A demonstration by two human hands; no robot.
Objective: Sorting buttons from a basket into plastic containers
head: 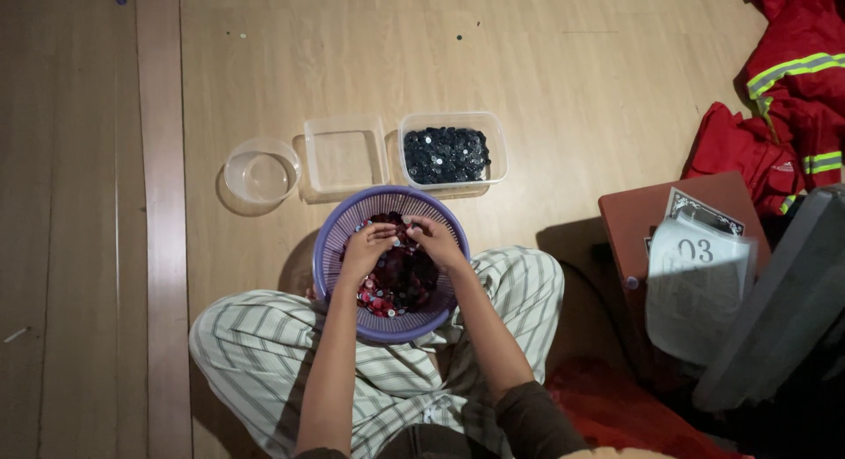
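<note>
Sitting on the wooden floor, my left hand [365, 248] and right hand [433, 241] dig, fingers curled, among mixed buttons [400, 279] in the round purple plastic basket [339, 226] on my lap; picking out looks underway.

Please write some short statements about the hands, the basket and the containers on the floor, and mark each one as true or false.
1. Both hands, the left hand and the right hand, are inside the purple basket. True.
2. The purple basket holds only black buttons. False: its buttons are mostly red and dark, mixed.
3. The rectangular container on the right holds dark buttons. True.
4. The square container in the middle is full of red buttons. False: it is empty.
5. The round clear bowl is empty. True.
</note>
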